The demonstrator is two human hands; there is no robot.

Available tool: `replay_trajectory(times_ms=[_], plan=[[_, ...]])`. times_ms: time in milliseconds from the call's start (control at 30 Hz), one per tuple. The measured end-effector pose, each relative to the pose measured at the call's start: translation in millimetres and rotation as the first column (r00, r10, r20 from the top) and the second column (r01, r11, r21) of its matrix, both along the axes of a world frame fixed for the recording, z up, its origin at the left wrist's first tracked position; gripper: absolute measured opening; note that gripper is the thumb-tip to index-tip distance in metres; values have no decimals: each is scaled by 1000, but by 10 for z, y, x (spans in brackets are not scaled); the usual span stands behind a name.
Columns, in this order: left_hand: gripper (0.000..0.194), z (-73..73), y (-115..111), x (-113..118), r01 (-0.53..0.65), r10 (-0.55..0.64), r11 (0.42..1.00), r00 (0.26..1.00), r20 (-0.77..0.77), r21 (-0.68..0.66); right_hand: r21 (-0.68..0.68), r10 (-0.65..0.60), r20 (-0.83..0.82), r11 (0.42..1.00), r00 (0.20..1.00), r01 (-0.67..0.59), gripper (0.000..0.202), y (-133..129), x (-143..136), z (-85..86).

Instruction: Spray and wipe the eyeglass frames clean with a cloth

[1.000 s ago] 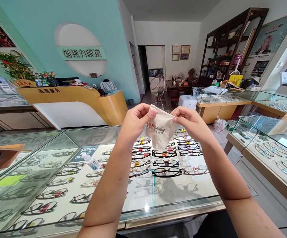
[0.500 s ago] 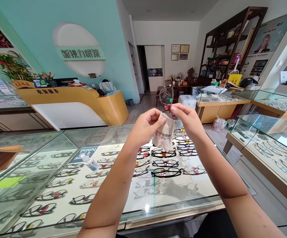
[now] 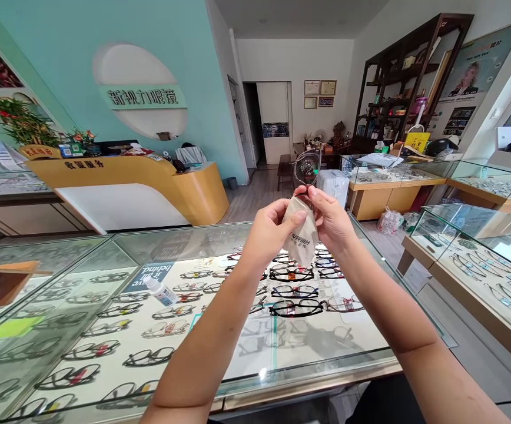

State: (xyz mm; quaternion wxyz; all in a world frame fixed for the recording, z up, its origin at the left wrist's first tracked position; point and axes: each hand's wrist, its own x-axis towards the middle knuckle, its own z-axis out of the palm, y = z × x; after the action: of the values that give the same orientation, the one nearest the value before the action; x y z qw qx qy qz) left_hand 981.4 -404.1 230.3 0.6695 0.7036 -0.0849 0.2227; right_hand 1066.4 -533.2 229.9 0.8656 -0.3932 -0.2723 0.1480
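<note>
My left hand [image 3: 269,232] pinches a light beige cloth [image 3: 303,238] with printed lettering between thumb and fingers. The cloth hangs down over the glass display case. Close against it on the right, my right hand [image 3: 329,217] grips a pair of glasses [image 3: 307,169] at the lower part. One round, thin-rimmed lens stands up above the fingertips. The other part of the glasses is hidden by the cloth and fingers. Both hands are raised above the case, almost touching each other.
A glass display case [image 3: 238,386] with rows of eyeglasses lies under my arms. On its top at left stands a small white bottle [image 3: 161,291]. More glass cases [image 3: 480,259] are at right. A yellow and white counter [image 3: 127,194] is behind at left.
Both hands have shifted slightly to the right with the cloth and glasses. The upright lens has turned to face me more, and my right fingers have come round behind the cloth.
</note>
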Motion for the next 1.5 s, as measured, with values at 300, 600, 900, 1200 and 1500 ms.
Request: replay_trajectory(times_ms=[300,600,900,1200,1500], plan=[[44,-15,-43,17,11,-12,1000,996,88,4,48,57,-42,997,997,-55,46,22,-42,-6],[52,-73,-161,87,-144,170,975,974,150,-168,114,138,-70,985,988,-130,42,129,-162,-65],[56,-113,-149,79,-339,361,933,873,328,-124,-9,12,70,1000,997,-11,40,152,-269,-48],[63,43,158,12,-2,-12,994,992,126,108,-56,-91,257,993,962,109,34,-47,-22,35],[59,110,376,-39,-129,123,992,978,169,20,-181,30,395,982,918,46,24,-206,47,87]])
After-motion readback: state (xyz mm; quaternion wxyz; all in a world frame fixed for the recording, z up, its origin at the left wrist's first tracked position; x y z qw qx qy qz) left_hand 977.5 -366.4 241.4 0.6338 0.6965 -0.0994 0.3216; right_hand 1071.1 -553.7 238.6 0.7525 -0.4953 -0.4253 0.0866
